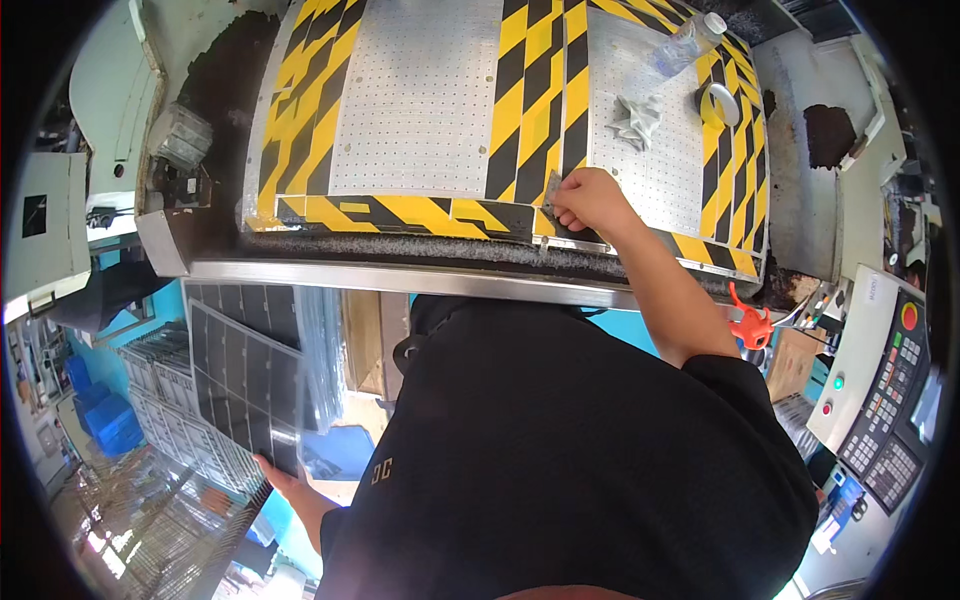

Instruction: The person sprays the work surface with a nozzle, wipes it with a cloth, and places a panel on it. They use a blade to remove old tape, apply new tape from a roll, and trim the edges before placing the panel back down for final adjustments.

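Note:
My right hand (597, 203) is closed in a pinch at the near edge of the machine bed, over the middle band of yellow-and-black striped tape (541, 110). Between its fingertips shows a small flat grey piece (552, 188), too small to name. Down at the left, my left hand (284, 482) grips the lower edge of a dark sheet (245, 385) marked with a light grid. That sheet hangs tilted beside my body, its fingers partly hidden behind it.
Perforated metal plates (415, 95) cover the bed. On the right plate lie a crumpled white cloth (636, 122), a clear bottle (688, 45) and a tape roll (717, 104). A red-orange trigger handle (752, 328) hangs near a control panel (885, 410). Stacked panels (165, 390) stand left.

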Demonstrator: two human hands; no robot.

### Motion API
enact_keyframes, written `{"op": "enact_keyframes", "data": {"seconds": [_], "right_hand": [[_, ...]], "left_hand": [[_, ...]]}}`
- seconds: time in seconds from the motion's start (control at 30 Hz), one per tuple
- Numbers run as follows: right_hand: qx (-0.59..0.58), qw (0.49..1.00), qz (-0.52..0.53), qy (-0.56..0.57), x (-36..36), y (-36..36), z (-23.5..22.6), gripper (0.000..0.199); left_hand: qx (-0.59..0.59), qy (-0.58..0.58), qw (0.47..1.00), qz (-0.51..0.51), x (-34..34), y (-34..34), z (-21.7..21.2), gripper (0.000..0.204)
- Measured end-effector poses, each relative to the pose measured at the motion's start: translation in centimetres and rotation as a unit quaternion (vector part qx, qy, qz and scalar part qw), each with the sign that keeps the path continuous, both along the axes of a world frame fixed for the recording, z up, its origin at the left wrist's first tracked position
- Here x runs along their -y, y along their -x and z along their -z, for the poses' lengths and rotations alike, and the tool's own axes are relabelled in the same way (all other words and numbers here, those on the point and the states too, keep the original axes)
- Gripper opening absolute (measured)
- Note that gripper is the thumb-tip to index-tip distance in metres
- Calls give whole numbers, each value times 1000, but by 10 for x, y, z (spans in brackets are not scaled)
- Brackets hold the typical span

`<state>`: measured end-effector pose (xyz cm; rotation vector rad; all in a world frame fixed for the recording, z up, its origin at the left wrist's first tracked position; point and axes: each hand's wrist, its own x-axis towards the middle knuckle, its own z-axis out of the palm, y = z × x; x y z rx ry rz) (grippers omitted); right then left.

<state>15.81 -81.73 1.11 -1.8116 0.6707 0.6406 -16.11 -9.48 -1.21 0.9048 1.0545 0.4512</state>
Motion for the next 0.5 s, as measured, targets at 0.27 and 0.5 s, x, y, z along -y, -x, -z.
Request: {"op": "enact_keyframes", "data": {"seconds": [0.27, 0.5], "right_hand": [[-30, 990, 119, -62, -5, 9, 5, 20], [-6, 996, 91, -5, -22, 11, -2, 23]], "left_hand": [[-577, -134, 728, 345, -58, -42, -20, 62], [-209, -441, 684, 542, 72, -269, -106, 29]]}}
